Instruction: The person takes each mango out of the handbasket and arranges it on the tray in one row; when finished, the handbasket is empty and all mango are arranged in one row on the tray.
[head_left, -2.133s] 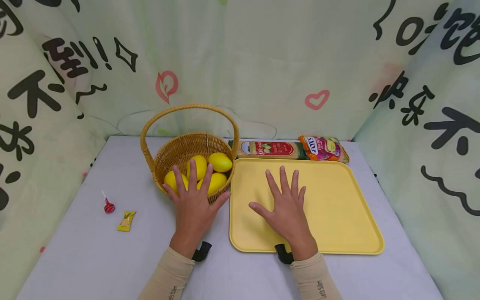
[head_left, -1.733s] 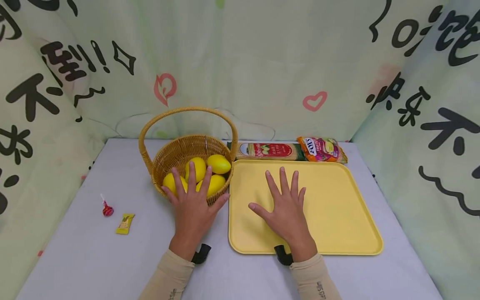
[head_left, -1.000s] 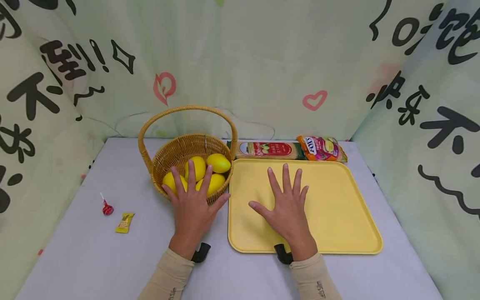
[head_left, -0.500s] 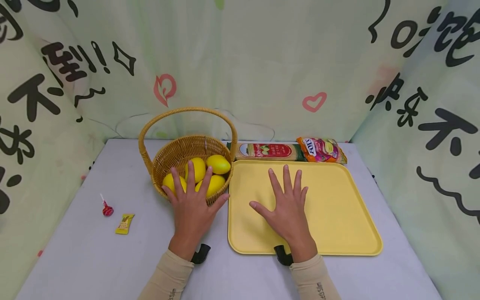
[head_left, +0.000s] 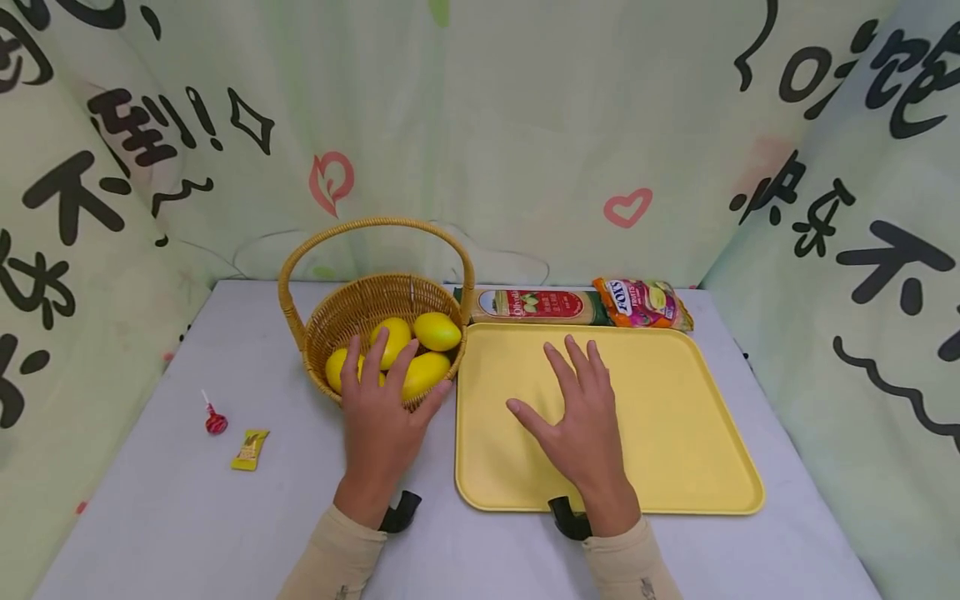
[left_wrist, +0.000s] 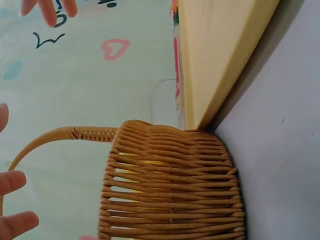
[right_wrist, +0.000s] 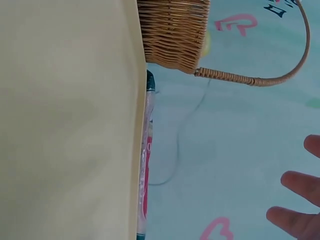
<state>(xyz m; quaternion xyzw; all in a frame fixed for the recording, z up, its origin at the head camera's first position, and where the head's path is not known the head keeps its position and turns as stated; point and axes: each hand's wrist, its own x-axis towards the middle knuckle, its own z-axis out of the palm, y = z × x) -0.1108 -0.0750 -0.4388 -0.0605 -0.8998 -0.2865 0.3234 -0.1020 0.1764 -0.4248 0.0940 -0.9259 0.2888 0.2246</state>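
Observation:
My left hand (head_left: 381,437) is held in the air before the wicker basket (head_left: 333,321), fingers spread and slightly bent. From the head view its fingertips overlap several lemons (head_left: 437,332) lying in the basket. The left wrist view shows those fingers (left_wrist: 17,226) apart from the basket wall (left_wrist: 170,190). Over the left part of the yellow tray (head_left: 690,433) hovers my right hand (head_left: 588,433), thumb wide of the fingers. Neither hand holds anything. In the right wrist view the right fingers (right_wrist: 300,186) stand off from the tray surface (right_wrist: 65,120).
Behind the tray lie a long pack with a red label (head_left: 536,306) and an orange-purple FOX'S candy bag (head_left: 645,303). A red lollipop (head_left: 216,422) and a small yellow wrapped candy (head_left: 250,450) lie at the left. The basket's tall handle (head_left: 375,223) arches upward.
Both hands were flat-spread and nearly still. Now their fingers bend a little; the left hand has drawn slightly back, and the right hand has tilted, its fingers closer together.

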